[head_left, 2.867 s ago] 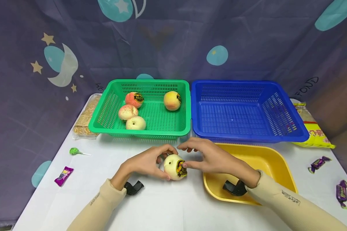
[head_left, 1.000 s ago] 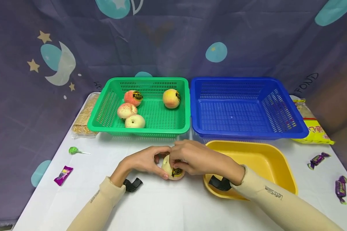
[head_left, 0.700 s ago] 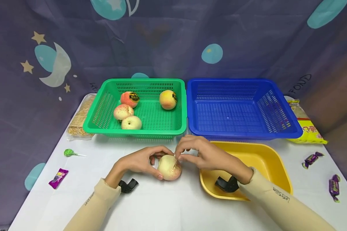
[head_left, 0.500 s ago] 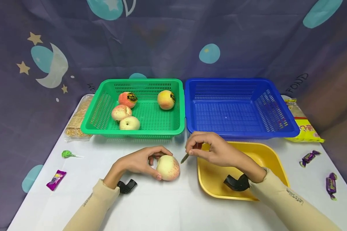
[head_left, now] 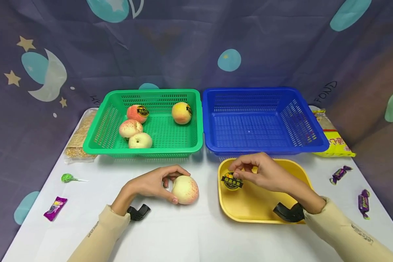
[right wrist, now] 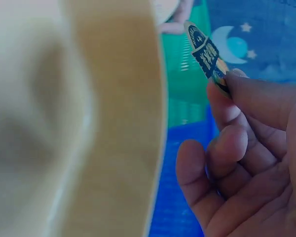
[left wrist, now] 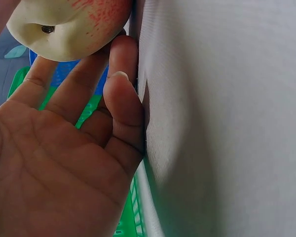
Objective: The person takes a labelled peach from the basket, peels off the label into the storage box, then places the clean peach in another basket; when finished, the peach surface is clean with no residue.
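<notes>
The round black-and-gold paper sticker (head_left: 231, 181) has come off the pale pink-blushed peach (head_left: 185, 189); right hand (head_left: 268, 177) fingers pinch it over the yellow plastic tray (head_left: 249, 211), at the peach's three o'clock; left hand (head_left: 152, 183) fingers curl round the peach.

A white desk (head_left: 190, 233) up front, and behind it hangs a dark purple curtain (head_left: 190, 43) printed with teal moons and gold stars, evenly lit.

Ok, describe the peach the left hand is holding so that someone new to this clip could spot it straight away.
Start at the green basket at the back left of the white table. On the bare cloth in front of it, left of the yellow tray, the left hand holds one peach. Unlike the four in the basket, it lies outside.
</notes>
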`<state>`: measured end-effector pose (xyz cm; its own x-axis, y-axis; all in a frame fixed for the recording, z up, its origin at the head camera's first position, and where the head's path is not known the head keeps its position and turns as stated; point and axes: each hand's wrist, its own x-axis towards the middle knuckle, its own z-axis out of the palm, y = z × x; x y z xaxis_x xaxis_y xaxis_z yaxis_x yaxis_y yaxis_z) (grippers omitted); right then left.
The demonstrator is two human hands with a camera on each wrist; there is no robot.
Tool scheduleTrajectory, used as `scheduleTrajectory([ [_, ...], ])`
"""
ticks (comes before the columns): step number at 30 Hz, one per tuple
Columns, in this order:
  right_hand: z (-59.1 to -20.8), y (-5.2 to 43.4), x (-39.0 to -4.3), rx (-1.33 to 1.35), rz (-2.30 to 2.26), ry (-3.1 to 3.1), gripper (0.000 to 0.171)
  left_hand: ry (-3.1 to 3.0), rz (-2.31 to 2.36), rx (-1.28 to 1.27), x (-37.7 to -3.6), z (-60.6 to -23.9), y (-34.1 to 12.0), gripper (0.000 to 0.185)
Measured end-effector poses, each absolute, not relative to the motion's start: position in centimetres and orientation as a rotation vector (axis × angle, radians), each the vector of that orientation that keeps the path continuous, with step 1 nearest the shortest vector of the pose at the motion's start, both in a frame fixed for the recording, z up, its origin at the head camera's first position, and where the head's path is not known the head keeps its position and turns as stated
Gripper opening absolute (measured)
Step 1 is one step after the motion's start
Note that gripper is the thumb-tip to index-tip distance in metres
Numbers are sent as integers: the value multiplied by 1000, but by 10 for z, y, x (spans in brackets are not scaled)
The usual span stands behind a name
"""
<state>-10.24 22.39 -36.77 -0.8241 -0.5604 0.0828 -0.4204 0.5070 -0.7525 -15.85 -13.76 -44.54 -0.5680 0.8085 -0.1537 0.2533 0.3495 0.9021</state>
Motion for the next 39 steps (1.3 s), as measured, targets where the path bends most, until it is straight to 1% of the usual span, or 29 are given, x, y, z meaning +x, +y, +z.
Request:
scheduleTrajectory([
  [4,-374,231,-100,-802,-1137,2493,18,2017,1197,927,-159,-446,-138,73],
  [7,-378,233,-102,-791,-1127,2414,10,2020,1197,930,-159,-446,-139,73],
  [10,-381,234,-105,-766,-1120,2308,10,2016,1204,928,-160,-447,-140,72],
  [16,-391,234,-111,-742,-1067,2172,12,2010,1212,927,-160,-447,-140,72],
  [22,-397,235,-111,-775,-945,2243,16,2015,1204,924,-160,-446,-139,73],
  [39,-389,240,-101,-819,-850,2333,27,2004,1206,917,-160,-446,-137,72],
])
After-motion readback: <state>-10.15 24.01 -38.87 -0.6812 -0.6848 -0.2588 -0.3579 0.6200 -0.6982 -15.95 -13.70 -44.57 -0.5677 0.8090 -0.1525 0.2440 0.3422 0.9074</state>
